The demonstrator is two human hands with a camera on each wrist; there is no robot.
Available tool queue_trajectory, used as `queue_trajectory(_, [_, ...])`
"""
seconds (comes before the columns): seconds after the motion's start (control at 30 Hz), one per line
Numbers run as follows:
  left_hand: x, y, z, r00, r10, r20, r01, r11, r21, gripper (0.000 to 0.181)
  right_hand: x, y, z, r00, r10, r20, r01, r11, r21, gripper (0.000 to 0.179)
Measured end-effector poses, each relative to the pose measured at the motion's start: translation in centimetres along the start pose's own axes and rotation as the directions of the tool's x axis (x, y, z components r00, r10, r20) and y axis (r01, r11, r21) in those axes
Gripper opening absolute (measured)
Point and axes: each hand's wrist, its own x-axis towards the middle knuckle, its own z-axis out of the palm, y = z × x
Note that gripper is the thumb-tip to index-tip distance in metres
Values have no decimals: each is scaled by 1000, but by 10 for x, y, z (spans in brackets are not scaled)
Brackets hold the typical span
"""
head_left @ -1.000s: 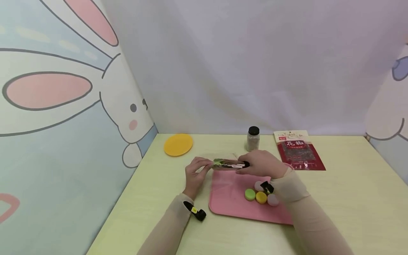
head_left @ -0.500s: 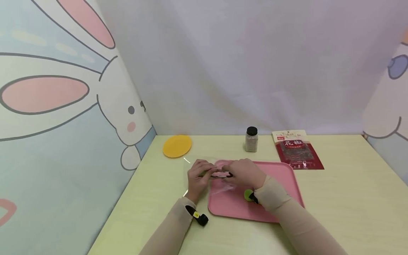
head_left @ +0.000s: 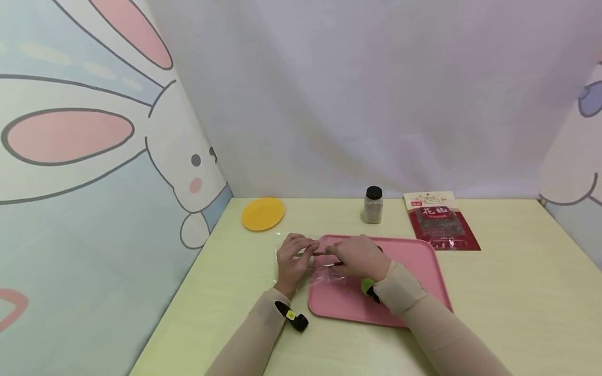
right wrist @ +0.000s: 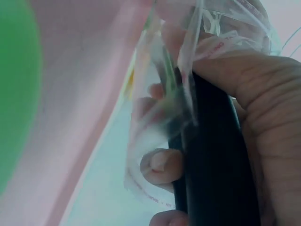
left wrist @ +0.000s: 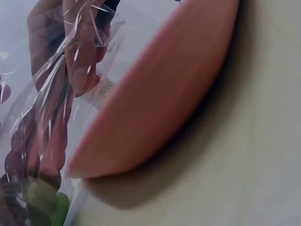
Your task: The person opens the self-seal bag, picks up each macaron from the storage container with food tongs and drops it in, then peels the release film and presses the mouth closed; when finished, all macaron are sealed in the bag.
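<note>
My left hand [head_left: 292, 261] pinches a clear plastic bag [head_left: 326, 278] between thumb and fingers, over the left edge of the pink tray [head_left: 340, 305]. My right hand [head_left: 361, 257] curls round a long, flat black object [right wrist: 218, 155], whose far end is wrapped by the bag's opening in the right wrist view; its kind I cannot tell. Through the crinkled film [left wrist: 51, 80] in the left wrist view show fingers and dark red and green shapes. A green macaron-like disc [head_left: 368, 285] lies on the tray, partly covered by my right wrist.
An orange-yellow plate [head_left: 263, 213] lies at the table's back left. Behind the tray stands a jar with a black lid [head_left: 373, 204]. To its right lies a red and white spice packet [head_left: 441, 221]. A wall print borders the table on the left.
My right hand came left and nearer with the black object, up to my left hand. The bag now spreads around both hands. Over the last half second the hands barely moved.
</note>
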Motion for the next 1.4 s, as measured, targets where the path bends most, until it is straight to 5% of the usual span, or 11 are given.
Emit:
queue_trajectory(0.3, [-3, -6, -1, 999, -40, -10, 41, 999, 21, 19, -4, 10, -16, 990, 129, 57, -130, 991, 11, 67])
queue_trajectory(0.77, [-4, -9, -4, 985, -171, 14, 171, 985, 38, 17, -32, 32, -51, 976, 198, 87, -200, 980, 21, 66])
queue_trajectory(0.97, [-4, -9, -5, 976, -217, 28, 216, 976, 33, 14, -64, 48, -54, 968, 249, 29, -250, 968, 27, 66])
queue_trajectory(1.2, [-4, -9, -2, 978, -206, 33, 205, 978, 31, 14, -116, 71, -69, 940, 338, 48, -341, 936, 91, 75])
queue_trajectory(1.4, [-4, -9, -4, 980, -198, 20, 196, 979, 57, 16, -147, 72, -80, 888, 395, 237, -438, 883, 169, 66])
